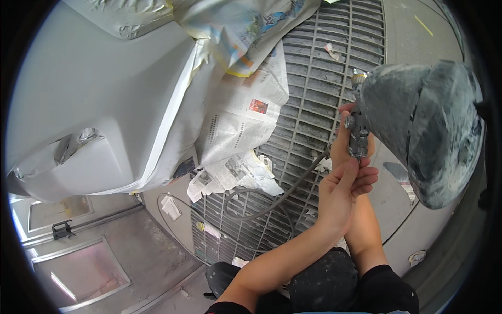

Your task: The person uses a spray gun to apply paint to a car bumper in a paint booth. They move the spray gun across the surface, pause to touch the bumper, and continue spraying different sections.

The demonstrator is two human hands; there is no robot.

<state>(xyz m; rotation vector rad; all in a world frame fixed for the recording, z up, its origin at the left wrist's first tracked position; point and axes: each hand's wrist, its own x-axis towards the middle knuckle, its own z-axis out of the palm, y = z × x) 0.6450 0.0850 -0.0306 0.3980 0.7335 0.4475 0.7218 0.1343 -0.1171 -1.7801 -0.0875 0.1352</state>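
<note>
Right hand (pixel 349 137): clamped on spray gun (pixel 358 133), behind its grip.
Left hand (pixel 342 191): just below gun, fingertips pinching its base where hose (pixel 285 198) joins.
Gun: upright, above floor grate (pixel 324 68); paint-crusted cup (pixel 426 128) right of gun, attached.
Hose: trailing down-left from gun, looping over grate.
Car panel (pixel 99 99): far left of gun, pale, edged with masking newspaper (pixel 238 120).

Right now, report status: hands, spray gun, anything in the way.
Right hand gripping spray gun. Left hand at gun's base. Air hose trails over floor grate. Masked white car panel left, apart.
</note>
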